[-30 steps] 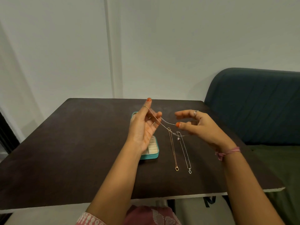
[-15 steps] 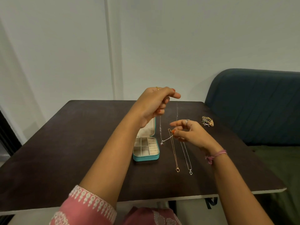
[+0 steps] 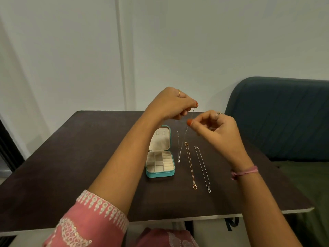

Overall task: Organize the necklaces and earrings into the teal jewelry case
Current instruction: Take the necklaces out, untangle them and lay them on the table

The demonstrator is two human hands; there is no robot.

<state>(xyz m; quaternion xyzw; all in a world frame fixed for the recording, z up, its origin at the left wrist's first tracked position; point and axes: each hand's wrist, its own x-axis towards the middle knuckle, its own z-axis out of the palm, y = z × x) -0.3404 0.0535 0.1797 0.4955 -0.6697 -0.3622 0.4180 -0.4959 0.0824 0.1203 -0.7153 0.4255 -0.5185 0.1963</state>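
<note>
Dark brown table (image 3: 71,166), pale edge along the near side. Teal jewelry case (image 3: 160,173) sits on it near the middle, open, lid upright at the far side; cream lining, tray split into small compartments with ring rolls on the right. Just right of the case, two necklaces lie straight and roughly parallel, running near to far: gold necklace (image 3: 190,166) with a ring-shaped pendant at the near end, then silver necklace (image 3: 203,168) with a heart pendant at the near end. Close together, not touching.

Open teal jewelry case (image 3: 160,172); silver necklace (image 3: 179,152) dangles beside it.
</note>
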